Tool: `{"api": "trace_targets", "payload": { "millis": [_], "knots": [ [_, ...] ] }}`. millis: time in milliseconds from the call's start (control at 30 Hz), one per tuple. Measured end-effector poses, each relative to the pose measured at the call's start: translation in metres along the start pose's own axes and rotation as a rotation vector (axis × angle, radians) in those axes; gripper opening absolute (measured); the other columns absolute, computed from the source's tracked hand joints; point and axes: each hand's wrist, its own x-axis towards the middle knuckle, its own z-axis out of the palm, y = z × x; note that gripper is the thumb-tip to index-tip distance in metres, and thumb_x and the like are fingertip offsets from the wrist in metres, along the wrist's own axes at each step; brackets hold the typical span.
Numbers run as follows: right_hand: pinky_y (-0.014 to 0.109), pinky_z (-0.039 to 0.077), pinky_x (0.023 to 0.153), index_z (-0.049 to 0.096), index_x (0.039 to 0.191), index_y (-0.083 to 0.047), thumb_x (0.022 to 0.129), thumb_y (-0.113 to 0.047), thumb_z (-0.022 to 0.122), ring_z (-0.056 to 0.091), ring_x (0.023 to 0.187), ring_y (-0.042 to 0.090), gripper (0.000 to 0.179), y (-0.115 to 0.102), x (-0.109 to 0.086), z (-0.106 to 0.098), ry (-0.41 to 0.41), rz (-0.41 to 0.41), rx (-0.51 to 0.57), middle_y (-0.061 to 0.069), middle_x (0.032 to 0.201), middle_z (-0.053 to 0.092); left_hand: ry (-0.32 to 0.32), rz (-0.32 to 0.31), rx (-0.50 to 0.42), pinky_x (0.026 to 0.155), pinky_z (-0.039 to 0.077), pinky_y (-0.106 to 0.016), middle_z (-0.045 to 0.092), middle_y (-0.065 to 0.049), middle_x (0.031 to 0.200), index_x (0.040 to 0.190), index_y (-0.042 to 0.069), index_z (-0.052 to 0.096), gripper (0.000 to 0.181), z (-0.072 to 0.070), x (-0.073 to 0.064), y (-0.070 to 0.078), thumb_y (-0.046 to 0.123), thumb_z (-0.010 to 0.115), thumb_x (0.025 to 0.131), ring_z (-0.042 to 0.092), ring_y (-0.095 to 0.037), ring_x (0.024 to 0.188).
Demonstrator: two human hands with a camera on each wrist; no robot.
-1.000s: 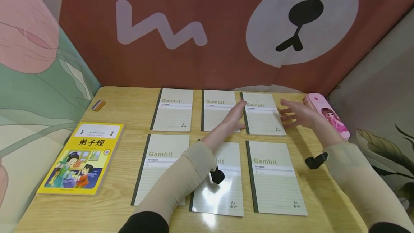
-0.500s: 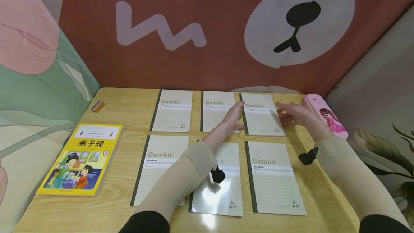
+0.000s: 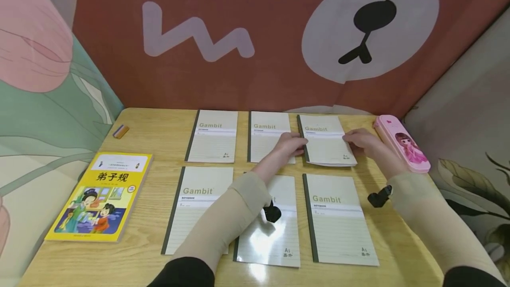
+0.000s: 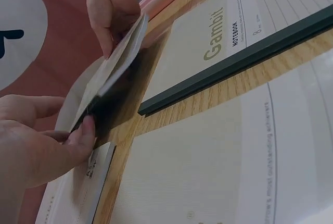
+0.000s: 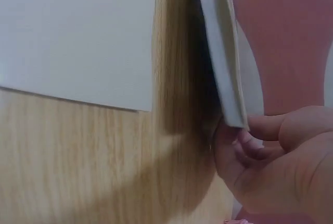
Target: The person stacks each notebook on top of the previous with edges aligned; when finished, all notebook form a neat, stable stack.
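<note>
A white Gambit notebook (image 3: 326, 147) with a dark spine is at the back right of the table, held at both sides. My left hand (image 3: 284, 147) pinches its spine edge, thumb below and fingers above in the left wrist view. On the opposite edge, my right hand (image 3: 364, 141) grips it between thumb and fingers; in the right wrist view that hand (image 5: 286, 161) holds the notebook's corner (image 5: 223, 62). The notebook is raised off the wood, with a shadow under it, and its pages part slightly at the near edge.
Matching notebooks lie flat around it: back middle (image 3: 267, 145), back left (image 3: 213, 143), front right (image 3: 338, 229), front middle (image 3: 275, 242) and front left (image 3: 199, 216). A pink case (image 3: 392, 127) is beside my right hand. A yellow book (image 3: 129, 180) and a small striped block (image 3: 121, 131) lie left.
My right hand has come in leftward to the notebook's right edge. Both hands have taken hold of the back right notebook, and it has risen slightly from the table.
</note>
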Motion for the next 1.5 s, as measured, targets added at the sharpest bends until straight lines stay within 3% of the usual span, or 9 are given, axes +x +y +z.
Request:
{"api": "trace_targets", "payload": {
  "millis": [167,300,433,633,900,1167,1367,1500],
  "knots": [
    [0.018,0.053,0.066,0.049,0.127,0.002,0.107,-0.019,0.051,0.053,0.07,-0.002,0.029,0.003,-0.011,-0.003,0.027,-0.042,0.092,-0.014,0.075,0.054,-0.06,0.07,0.02,0.106,0.057,-0.04,0.061,-0.019,0.128,0.152,-0.006,0.043,0.062,0.001,0.0,0.001,-0.006,0.066,0.094,0.069,-0.025,0.107],
    [0.018,0.056,0.07,0.047,0.13,-0.001,0.107,-0.023,0.053,0.057,0.075,-0.002,0.033,-0.003,-0.02,0.002,0.042,-0.081,0.13,-0.015,0.08,0.057,-0.004,0.129,0.117,0.1,0.06,-0.042,0.061,-0.015,0.118,0.15,-0.004,0.048,0.06,-0.004,-0.004,0.006,-0.006,0.067,0.093,0.066,-0.019,0.093],
    [0.018,0.057,0.071,0.044,0.138,0.001,0.106,-0.026,0.056,0.06,0.077,-0.002,0.043,-0.019,-0.024,0.016,0.058,-0.132,0.134,-0.016,0.083,0.061,0.074,0.165,0.261,0.093,0.063,-0.038,0.065,-0.016,0.124,0.148,-0.001,0.052,0.056,-0.021,-0.01,0.018,-0.001,0.068,0.095,0.071,-0.023,0.097],
    [0.02,0.057,0.069,0.044,0.141,0.003,0.106,-0.025,0.056,0.062,0.076,0.001,0.046,-0.046,-0.014,0.046,0.046,-0.159,0.119,-0.013,0.085,0.062,0.143,0.176,0.424,0.092,0.063,-0.036,0.064,-0.019,0.132,0.145,-0.002,0.054,0.05,-0.057,-0.019,0.038,0.006,0.067,0.098,0.072,-0.025,0.099],
    [0.025,0.059,0.077,0.05,0.139,0.006,0.104,-0.021,0.06,0.063,0.075,0.004,0.045,-0.06,0.012,0.089,0.055,-0.159,0.093,-0.003,0.094,0.063,0.241,0.159,0.603,0.09,0.063,-0.038,0.069,-0.019,0.128,0.142,-0.003,0.057,0.046,-0.096,-0.025,0.038,0.007,0.065,0.097,0.074,-0.028,0.092],
    [0.026,0.059,0.074,0.058,0.127,0.006,0.102,-0.017,0.063,0.064,0.071,0.005,0.034,-0.063,0.029,0.114,0.092,-0.209,0.005,0.01,0.104,0.065,0.302,0.16,0.785,0.091,0.062,-0.037,0.072,-0.017,0.126,0.14,0.0,0.061,0.042,-0.114,-0.024,0.033,0.009,0.063,0.098,0.077,-0.028,0.092],
    [0.021,0.057,0.07,0.063,0.121,0.005,0.101,-0.018,0.066,0.064,0.076,0.007,0.031,-0.063,0.034,0.124,0.133,-0.249,-0.074,0.013,0.108,0.064,0.325,0.156,0.833,0.087,0.061,-0.037,0.074,-0.018,0.12,0.134,0.001,0.066,0.036,-0.12,-0.026,0.031,0.012,0.063,0.1,0.076,-0.028,0.094],
    [0.019,0.055,0.069,0.064,0.119,0.003,0.1,-0.02,0.067,0.063,0.08,0.011,0.03,-0.065,0.035,0.128,0.16,-0.256,-0.123,0.012,0.107,0.063,0.345,0.169,0.852,0.091,0.06,-0.039,0.071,-0.018,0.129,0.131,0.0,0.067,0.036,-0.121,-0.025,0.03,0.016,0.065,0.099,0.072,-0.029,0.105]
  ]
}}
